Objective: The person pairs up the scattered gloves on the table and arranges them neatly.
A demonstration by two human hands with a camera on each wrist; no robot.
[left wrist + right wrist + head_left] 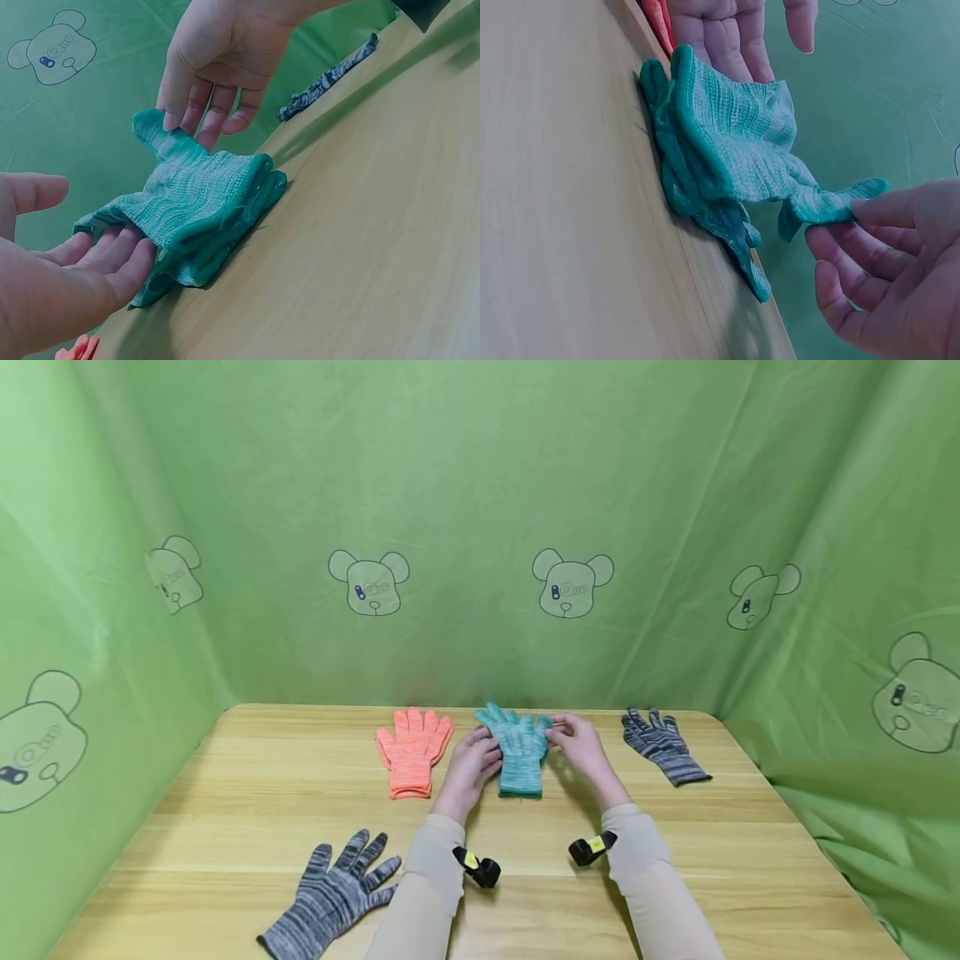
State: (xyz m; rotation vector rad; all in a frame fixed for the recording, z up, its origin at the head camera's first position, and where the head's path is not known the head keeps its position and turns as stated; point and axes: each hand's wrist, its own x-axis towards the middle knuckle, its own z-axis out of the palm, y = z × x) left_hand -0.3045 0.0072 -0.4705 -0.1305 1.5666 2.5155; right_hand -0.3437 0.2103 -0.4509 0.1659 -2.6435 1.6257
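A pair of teal knitted gloves [522, 752] lies stacked near the table's far edge, cuffs toward me. The upper teal glove [202, 191] is partly raised off the lower teal glove [676, 176], which rests on the table. My right hand [581, 747] pinches a finger of the upper glove between thumb and fingers, as the right wrist view shows. On the opposite side, my left hand [471, 767] has its fingers [124, 255] slipped under that glove's edge, and its thumb stands apart from the fabric. The left fingertips are hidden beneath the glove.
Left of the teal pair lies an orange glove pair [412, 752]. One grey-black striped glove [330, 897] lies at the near left, another striped glove [663, 745] at the far right. Green curtains [465, 527] enclose the wooden table [247, 777] at the back and both sides.
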